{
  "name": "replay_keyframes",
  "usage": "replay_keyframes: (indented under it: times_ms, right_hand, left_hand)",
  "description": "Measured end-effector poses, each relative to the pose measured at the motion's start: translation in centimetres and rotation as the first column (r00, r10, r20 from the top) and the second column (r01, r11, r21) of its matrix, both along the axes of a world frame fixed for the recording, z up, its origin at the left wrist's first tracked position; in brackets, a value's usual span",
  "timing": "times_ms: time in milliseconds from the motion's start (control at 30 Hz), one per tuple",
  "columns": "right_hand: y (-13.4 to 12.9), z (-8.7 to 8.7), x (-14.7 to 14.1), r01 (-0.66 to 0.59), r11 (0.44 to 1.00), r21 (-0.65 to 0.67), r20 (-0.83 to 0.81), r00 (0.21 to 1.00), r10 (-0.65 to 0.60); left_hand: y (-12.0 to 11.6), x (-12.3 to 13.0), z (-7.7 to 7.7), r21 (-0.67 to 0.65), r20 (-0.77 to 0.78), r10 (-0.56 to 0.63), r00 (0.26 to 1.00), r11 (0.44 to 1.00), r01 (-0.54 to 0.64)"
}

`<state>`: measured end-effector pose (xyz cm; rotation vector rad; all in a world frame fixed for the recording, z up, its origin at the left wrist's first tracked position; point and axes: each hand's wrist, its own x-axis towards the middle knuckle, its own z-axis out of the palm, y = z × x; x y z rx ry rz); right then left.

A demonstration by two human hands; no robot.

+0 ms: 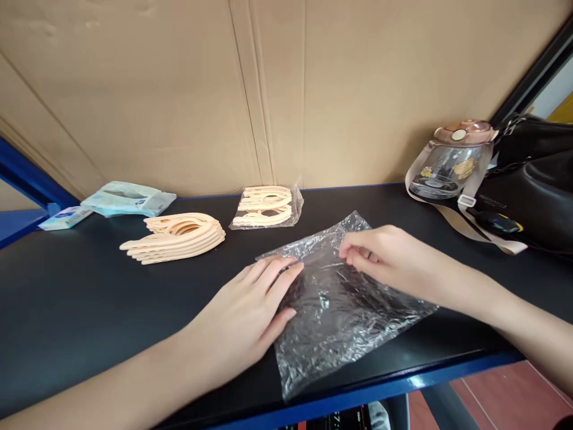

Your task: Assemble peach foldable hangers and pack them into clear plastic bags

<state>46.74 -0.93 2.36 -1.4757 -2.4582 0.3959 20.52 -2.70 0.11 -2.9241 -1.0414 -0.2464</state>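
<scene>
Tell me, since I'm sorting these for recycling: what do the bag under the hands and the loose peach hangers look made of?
The clear bag looks like thin plastic film: transparent, crinkled, with glossy glints. The left hand lies flat on it; the right hand pinches its upper edge. The loose peach hangers look like moulded plastic with a smooth matte finish, probably rigid.

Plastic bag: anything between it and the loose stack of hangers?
Nothing visible. Bare black table lies between the plastic bag and the loose stack of hangers. The left hand rests flat on the bag's left edge; the right hand pinches its top. The bagged hangers sit farther back.
</scene>
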Motion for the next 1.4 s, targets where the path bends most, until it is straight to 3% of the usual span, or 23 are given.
replay_keyframes:
  times_ms: [133, 267, 333, 467, 600, 733, 867, 1167, 1267, 1400]
  right_hand:
    - [2.2, -1.2, 2.4, 0.093, 0.99, 0.103, 0.233, 0.966, -0.115]
    - [2.1, -0.9, 2.7, 0.089, 0.996, -0.007, 0.274, 0.958, -0.084]
    - [1.7, -0.4, 2.0, 0.067, 0.993, -0.098, 0.241, 0.97, -0.042]
    - [1.6, -0.1, 0.7, -0.12, 0.963, -0.242, 0.056, 0.989, 0.137]
    - [1.9, -0.9, 0.0, -0.317, 0.935, -0.161, -0.13, 0.946, 0.298]
    - [1.3, -2.0, -0.8, -0.449, 0.883, -0.135, -0.071, 0.894, 0.443]
    - [0.1, -2.4, -1.7, -0.437, 0.869, -0.23, 0.012, 0.892, 0.452]
    - [0.0, -3.5, -2.4, -0.595, 0.804, -0.004, 0.005, 0.804, 0.595]
    - [0.0, -4.2, -2.8, -0.58, 0.812, 0.066, 0.025, 0.815, 0.579]
    - [-0.2, -4.5, -3.1, -0.556, 0.829, 0.058, 0.018, 0.831, 0.556]
  left_hand:
    - [3.0, -1.9, -0.8, -0.136, -0.038, -0.079, 0.996, 0.988, 0.073]
    - [4.0, -2.9, -0.7, -0.209, -0.024, 0.013, 1.0, 0.978, -0.018]
    - [4.1, -3.1, -0.7, -0.261, -0.07, 0.001, 0.998, 0.965, -0.019]
    - [4.1, -3.5, -0.9, -0.286, -0.07, -0.026, 0.997, 0.958, 0.005]
    - [4.3, -3.9, -1.2, -0.29, -0.004, -0.02, 1.0, 0.957, 0.018]
    - [4.3, -4.0, -1.0, -0.332, -0.036, -0.034, 0.999, 0.943, 0.021]
    - [4.2, -3.7, -0.6, -0.346, -0.054, -0.021, 0.998, 0.938, 0.001]
    - [4.7, -4.4, -1.3, -0.318, 0.043, -0.07, 0.997, 0.945, 0.08]
    - [4.7, -4.4, -1.4, -0.314, 0.086, -0.075, 0.993, 0.944, 0.099]
    - [4.4, -4.1, -1.2, -0.289, 0.126, -0.024, 0.992, 0.955, 0.06]
